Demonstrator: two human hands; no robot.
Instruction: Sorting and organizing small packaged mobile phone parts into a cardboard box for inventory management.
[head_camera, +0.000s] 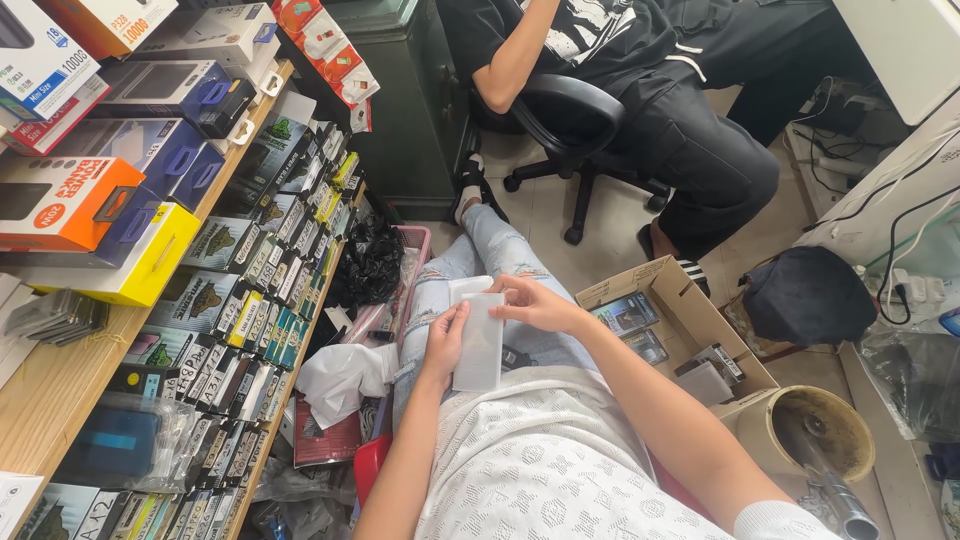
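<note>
Translucent white sleeve (479, 340), a flat, frosted rectangular packet with a smooth plastic sheen, stands upright over the person's lap in torn light-blue jeans (480, 262). Left hand (443, 340) clasps its left edge, thumb on the face and fingers behind; right hand (535, 303) pinches its top right corner, so the packet hangs between and below both grips. An open cardboard box (680, 315) sits near on the right.
</note>
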